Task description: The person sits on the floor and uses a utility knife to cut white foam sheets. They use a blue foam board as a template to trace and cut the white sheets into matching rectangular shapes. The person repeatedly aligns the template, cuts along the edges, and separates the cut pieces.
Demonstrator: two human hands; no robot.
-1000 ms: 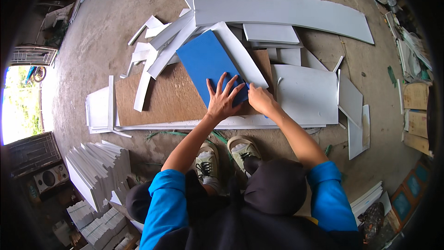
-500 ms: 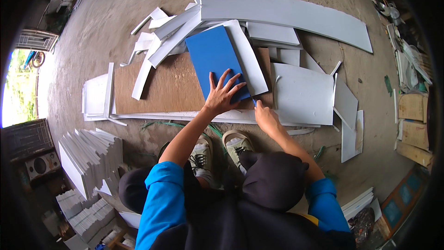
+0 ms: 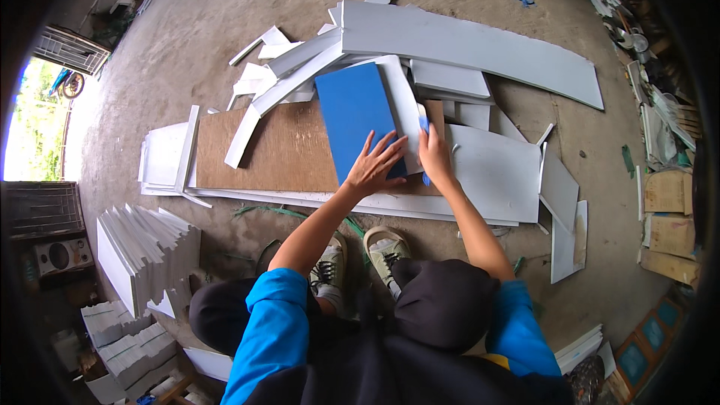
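Note:
My left hand (image 3: 373,169) lies with fingers spread across the lower part of a flat blue rectangular panel (image 3: 352,109). The panel rests on a white foam-like sheet (image 3: 401,86) and a brown wooden board (image 3: 262,150). Just right of the panel, my right hand (image 3: 435,154) is closed around a blue-handled cutter knife (image 3: 426,178). Blue also shows beyond the fingers, beside a small white edge; whether that is part of the knife or a cut strip I cannot tell. The blade is not clearly visible.
A long white sheet (image 3: 472,45) and several white strips (image 3: 244,135) lie beyond the board. Another white sheet (image 3: 491,172) sits to its right. White panels (image 3: 146,255) stand stacked at left. My shoes (image 3: 386,247) are close to the board's near edge.
My right hand has moved away from me, up along the panel's right edge, with the knife. My left hand stays on the blue panel. The whole view has shifted slightly.

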